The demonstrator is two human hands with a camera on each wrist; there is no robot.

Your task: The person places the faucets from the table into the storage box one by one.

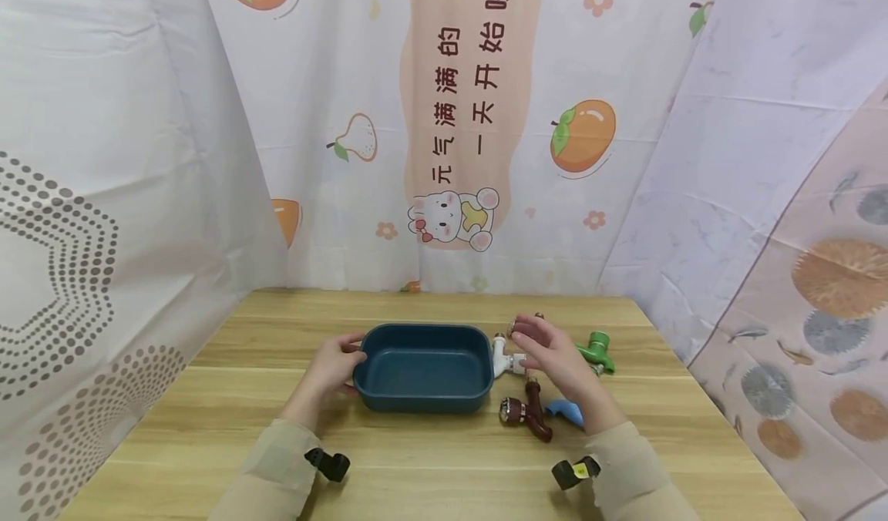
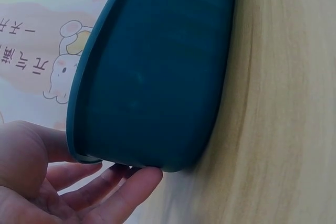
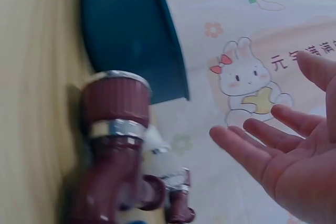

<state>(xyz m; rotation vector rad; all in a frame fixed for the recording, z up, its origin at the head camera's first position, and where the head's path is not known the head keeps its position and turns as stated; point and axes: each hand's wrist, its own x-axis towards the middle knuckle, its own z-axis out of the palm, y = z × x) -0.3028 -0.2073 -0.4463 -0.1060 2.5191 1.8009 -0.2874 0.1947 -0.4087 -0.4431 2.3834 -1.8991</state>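
Observation:
A dark teal rectangular basin (image 1: 426, 405) stands on the wooden table. My left hand (image 1: 338, 361) grips its left end, with the thumb at the rim and fingertips against the outer wall (image 2: 147, 77). To the right of the basin, my right hand (image 1: 548, 351) hovers over a group of plastic faucets, its fingers spread and holding nothing. Closest to the basin is a white faucet (image 1: 499, 357). A maroon faucet (image 1: 534, 413), large in the right wrist view, lies in front. A blue faucet (image 1: 567, 411) is partly hidden under the right forearm, and a green faucet (image 1: 598, 350) lies beyond the hand.
The wooden table (image 1: 416, 467) ends at a hanging printed curtain (image 1: 333, 197) at the back, with more curtains at both sides. Another small maroon faucet (image 3: 180, 205) shows behind the large one in the right wrist view. Black wrist cameras sit on both sleeves.

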